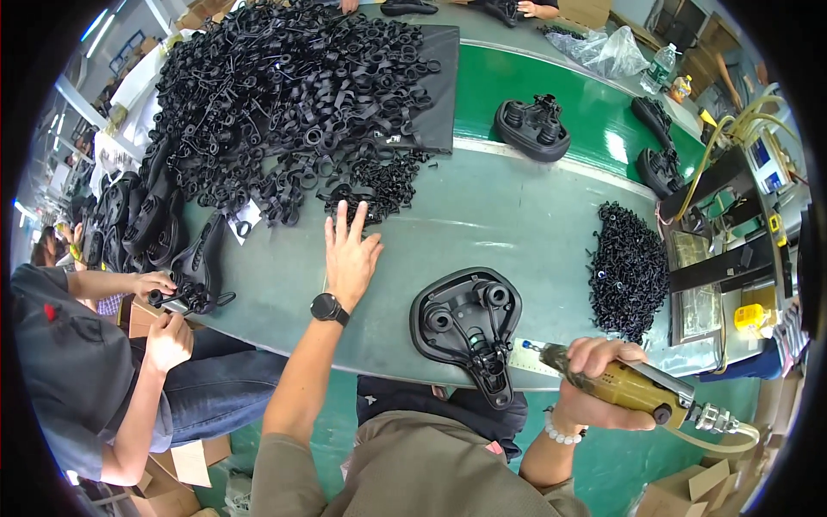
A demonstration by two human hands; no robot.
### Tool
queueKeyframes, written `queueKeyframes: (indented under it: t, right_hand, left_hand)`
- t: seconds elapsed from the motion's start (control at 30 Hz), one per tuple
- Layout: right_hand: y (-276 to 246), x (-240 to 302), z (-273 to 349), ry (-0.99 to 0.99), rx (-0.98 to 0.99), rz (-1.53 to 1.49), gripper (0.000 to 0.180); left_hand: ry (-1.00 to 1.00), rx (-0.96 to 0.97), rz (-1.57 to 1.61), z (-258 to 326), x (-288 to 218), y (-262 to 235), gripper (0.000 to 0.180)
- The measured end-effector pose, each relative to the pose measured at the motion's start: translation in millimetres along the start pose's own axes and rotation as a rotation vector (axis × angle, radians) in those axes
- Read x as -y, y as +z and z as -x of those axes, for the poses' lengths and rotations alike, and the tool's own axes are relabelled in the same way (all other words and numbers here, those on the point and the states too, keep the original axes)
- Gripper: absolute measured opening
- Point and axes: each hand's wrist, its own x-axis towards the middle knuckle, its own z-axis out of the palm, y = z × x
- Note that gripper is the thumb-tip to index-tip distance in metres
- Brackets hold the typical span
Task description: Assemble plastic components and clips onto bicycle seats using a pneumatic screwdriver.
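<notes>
Well left of the upturned saddle (466,332), a co-worker (73,345) in a dark shirt sits with both hands near another black saddle (202,263). Farther out than that one, on the same side of the upturned saddle, more saddles (155,220) are piled together. A large heap of black rings and clamps (301,90) spreads beyond the upturned saddle, to its left, with a white slip (245,221) at its near edge.

Nearer to the upturned saddle, on its left, the left hand (351,263) reaches away, a black watch (327,308) at the wrist. Its grip is spread, back of the hand upward, fingertips at a small heap of dark screws (383,185); whether they pinch anything cannot be told.

The upturned saddle itself lies on the green counter (448,228), underside up, nose toward the person. Beyond it, slightly right, a further saddle (534,129) rests on a bright green strip (594,108).

Just right of the upturned saddle, the right hand (594,383) has its grip closed around a yellow power driver (633,392), tip toward that saddle, hose (719,442) trailing right. Beyond the driver, right of the upturned saddle, lies a heap of black screws (631,271); farther right stands a dark rack (719,267).
</notes>
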Motion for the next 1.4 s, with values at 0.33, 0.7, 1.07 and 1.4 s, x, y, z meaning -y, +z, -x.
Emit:
queueKeyframes:
  t: [0.33, 0.7, 1.07, 1.4]
  right_hand:
    - [62, -23, 14, 0.012, 0.058, -0.068, 0.092]
    - [68, -29, 28, 0.126, 0.026, -0.246, 0.095]
    - [78, -36, 37, 0.129, 0.128, -0.093, 0.097]
    - [71, -74, 31, 0.064, 0.361, 0.14, 0.096]
  left_hand:
    - [-0.806, 0.23, 1.989, 60, -119, -94, 0.02]
    - [-0.88, 0.216, 2.421, 86, -145, -102, 0.016]
    - [-0.892, 0.21, 2.554, 107, -140, -89, 0.023]
    - [-0.151, -0.086, 0.877, 71, -110, -43, 0.064]
